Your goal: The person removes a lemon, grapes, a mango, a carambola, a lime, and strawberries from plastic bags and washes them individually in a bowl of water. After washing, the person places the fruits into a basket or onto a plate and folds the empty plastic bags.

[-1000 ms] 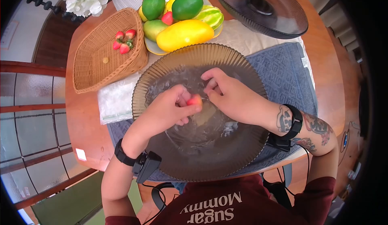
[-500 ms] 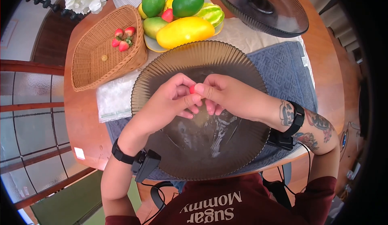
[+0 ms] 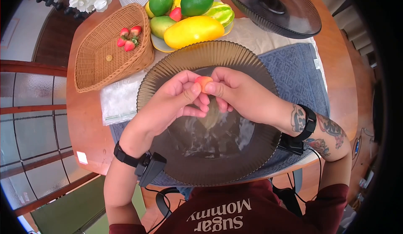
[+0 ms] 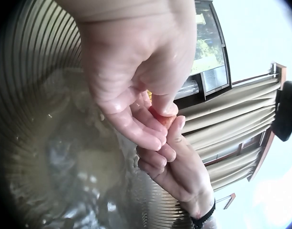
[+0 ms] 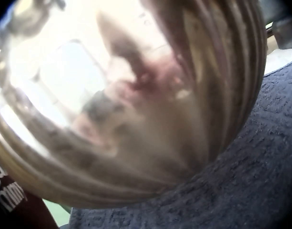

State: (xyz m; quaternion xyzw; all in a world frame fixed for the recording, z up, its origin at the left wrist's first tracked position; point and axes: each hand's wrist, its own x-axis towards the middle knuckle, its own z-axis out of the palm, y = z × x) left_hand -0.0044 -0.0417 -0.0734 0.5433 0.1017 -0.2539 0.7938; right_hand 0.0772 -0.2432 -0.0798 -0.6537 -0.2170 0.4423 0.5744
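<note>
A small red-orange strawberry (image 3: 204, 81) is pinched between both hands over a large ribbed, smoky glass bowl (image 3: 226, 51) of water. My left hand (image 3: 168, 101) holds it by thumb and index finger, its other fingers loosely bent. From the other side my right hand (image 3: 245, 93) pinches it, thumb on the near face. In the left wrist view, the strawberry (image 4: 160, 117) shows between the fingertips of the two wet hands, above the rippling water. The right wrist view is filled by the bowl's outer wall (image 5: 160, 157); the right hand is not clearly visible there.
A wicker basket (image 3: 94, 66) with several strawberries (image 3: 129, 46) and a small tan ball stands at left. Behind the bowl is a plate of fruit, including a yellow melon (image 3: 193, 32). Another glass bowl (image 3: 294, 24) stands back right. A blue towel (image 3: 294, 70) lies underneath; a plastic bag (image 3: 121, 101) lies left.
The right hand, earlier apart from the strawberry, has come over and now pinches it along with the left. Both hands have since risen slightly toward the bowl's far side, and more of the strawberry shows.
</note>
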